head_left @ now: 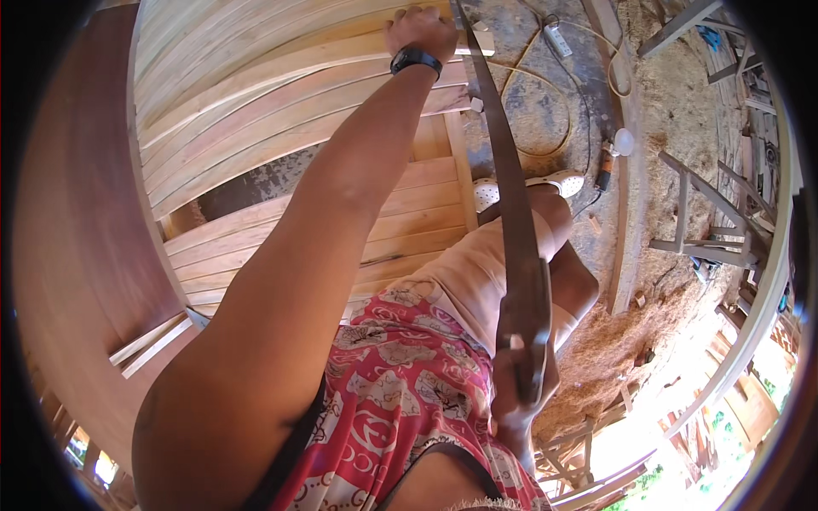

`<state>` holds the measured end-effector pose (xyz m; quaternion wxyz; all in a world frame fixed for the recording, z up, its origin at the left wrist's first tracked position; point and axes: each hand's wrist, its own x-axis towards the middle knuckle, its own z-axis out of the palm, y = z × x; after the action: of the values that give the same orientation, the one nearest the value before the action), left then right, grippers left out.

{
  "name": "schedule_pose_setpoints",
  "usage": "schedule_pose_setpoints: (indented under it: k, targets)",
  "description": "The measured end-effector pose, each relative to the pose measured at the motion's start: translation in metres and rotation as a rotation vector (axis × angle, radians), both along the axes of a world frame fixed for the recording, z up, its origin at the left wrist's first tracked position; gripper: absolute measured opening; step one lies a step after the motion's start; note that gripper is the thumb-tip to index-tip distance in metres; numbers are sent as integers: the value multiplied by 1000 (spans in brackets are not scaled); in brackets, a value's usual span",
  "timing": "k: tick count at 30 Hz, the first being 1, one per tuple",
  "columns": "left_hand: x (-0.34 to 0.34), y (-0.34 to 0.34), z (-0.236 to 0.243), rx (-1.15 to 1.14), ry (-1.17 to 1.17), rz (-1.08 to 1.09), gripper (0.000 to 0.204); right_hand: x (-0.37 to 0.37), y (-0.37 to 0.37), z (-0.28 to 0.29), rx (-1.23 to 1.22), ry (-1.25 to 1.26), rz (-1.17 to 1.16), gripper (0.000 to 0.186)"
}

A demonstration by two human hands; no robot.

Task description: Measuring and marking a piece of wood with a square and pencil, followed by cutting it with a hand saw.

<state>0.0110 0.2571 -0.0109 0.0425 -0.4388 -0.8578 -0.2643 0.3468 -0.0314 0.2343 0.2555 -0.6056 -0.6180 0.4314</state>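
Note:
At the top middle, my left hand (422, 34) is closed on a pale wooden plank (281, 72) lying on other slatted boards, with a dark band on the wrist. My right hand (521, 383) grips the handle of a long handsaw (503, 145). Its dark blade runs up beside the plank's end, just right of my left hand; whether the teeth touch the wood I cannot tell. Below the plank, slatted wooden panels (400, 230) surround a gap.
A brown wooden panel (85, 213) stands at left. At right are a power strip (558, 38), looping cords, an orange and black power tool (605, 170), wooden trestles (699, 247), sawdust and offcuts on the floor (648, 341). My legs and white clogs (558, 181) are below the saw.

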Motion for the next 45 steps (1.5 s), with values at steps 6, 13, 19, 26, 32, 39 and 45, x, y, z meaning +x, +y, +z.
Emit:
schedule_pose_setpoints:
  k: [6,13,19,26,32,39,45]
  targets:
    - [-7,2,8,-198,-99,-92,38,-114,153,-129,13,105,33,21]
    - [-4,1,13,-177,-215,-74,40,-38,50,-55,-22,-54,-21,12]
    - [0,5,1,-134,-31,-5,43,-13,9,-17,-81,-96,-96,20]
    - [-2,-3,7,-211,-86,-41,34,-152,202,-134,10,101,18,29]
    - [2,-2,0,-65,-62,10,31,-22,26,-39,-4,-132,-99,22]
    - [-1,-2,-1,-86,-42,-8,30,-64,82,-54,-12,-192,-5,26]
    - [3,-3,4,-211,-42,-14,32,-147,202,-139,-78,36,12,29]
